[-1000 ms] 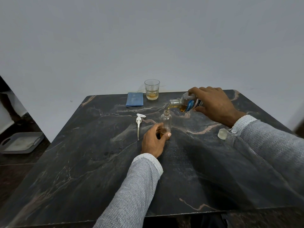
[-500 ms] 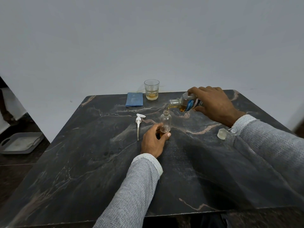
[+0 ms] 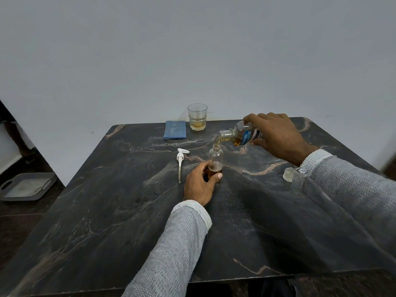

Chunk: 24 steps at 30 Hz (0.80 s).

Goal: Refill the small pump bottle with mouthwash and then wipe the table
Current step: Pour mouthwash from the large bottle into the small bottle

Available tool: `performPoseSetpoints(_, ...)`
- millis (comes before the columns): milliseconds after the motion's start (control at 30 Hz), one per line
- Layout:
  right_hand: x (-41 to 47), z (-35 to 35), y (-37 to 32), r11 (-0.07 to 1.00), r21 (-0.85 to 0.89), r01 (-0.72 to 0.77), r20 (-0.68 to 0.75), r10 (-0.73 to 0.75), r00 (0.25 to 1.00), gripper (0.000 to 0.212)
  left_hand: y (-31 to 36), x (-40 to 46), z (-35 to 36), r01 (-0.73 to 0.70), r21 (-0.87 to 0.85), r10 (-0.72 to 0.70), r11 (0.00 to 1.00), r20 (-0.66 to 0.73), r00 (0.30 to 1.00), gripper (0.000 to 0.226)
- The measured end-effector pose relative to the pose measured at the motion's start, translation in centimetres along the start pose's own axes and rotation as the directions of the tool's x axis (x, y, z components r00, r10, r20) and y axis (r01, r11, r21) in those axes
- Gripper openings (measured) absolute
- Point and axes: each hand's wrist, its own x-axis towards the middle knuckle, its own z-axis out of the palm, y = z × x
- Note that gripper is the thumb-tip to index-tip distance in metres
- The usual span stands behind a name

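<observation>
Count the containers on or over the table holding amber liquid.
3: the small bottle standing mid-table, held at its base by the left hand; the mouthwash bottle tilted over it in the right hand; the glass at the far edge.

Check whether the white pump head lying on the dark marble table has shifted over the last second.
No. The white pump head lies in the same spot on the dark marble table, left of the small clear bottle and below the blue cloth.

upright small bottle (image 3: 215,159), tilted mouthwash bottle (image 3: 240,135) pouring

Dark marble table (image 3: 111,211) bears cloth (image 3: 175,129), glass (image 3: 197,120), pump (image 3: 180,160), cap (image 3: 288,174).
</observation>
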Motion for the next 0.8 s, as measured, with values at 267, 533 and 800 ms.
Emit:
performPoseSetpoints(267,-0.01,-0.13,-0.11,1.0,-0.012,0.004,-0.003,-0.004,1.0,0.057,0.07,-0.03,-0.09,0.003,0.006,-0.003,1.0,0.007,1.0,0.043)
performPoseSetpoints(533,0.07,-0.14,-0.13,1.0,-0.023,0.003,-0.005,-0.003,1.0,0.057,0.0,0.05,-0.03,0.01,0.017,-0.01,1.0,0.008,1.0,0.047)
performPoseSetpoints(800,0.08,-0.18,-0.05,1.0,-0.013,0.0,-0.003,-0.001,1.0,0.057,-0.06,0.07,0.03,0.015,0.025,-0.015,1.0,0.005,1.0,0.051)
